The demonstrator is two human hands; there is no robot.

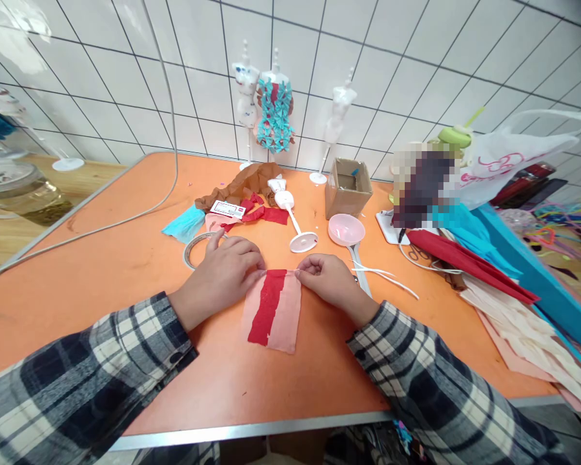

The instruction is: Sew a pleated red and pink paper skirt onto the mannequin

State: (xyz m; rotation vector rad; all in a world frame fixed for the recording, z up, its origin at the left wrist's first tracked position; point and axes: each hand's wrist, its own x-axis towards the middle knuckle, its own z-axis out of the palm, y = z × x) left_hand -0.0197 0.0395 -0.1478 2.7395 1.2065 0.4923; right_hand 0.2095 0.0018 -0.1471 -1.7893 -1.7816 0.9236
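A small pink sheet of crepe paper [285,323] with a red strip [267,310] down it lies flat on the orange table. My left hand [230,268] pinches its top left corner, while the fingers of my right hand [326,278] close on the top right corner. Along the top edge, between my fingertips, the paper looks narrowly folded. Just behind my left hand is a roll of tape [190,253], partly covered by it. Beyond the paper a small white mannequin on a stand [293,216] lies on its side.
Red scraps [271,214], brown crepe paper [252,184] and a blue piece [184,224] lie at the back. Nearby are a cardboard box [346,194], a pink round-headed item [346,230] and standing mannequins [274,110]. Crepe paper [503,316] piles up right. A cable [126,223] crosses left.
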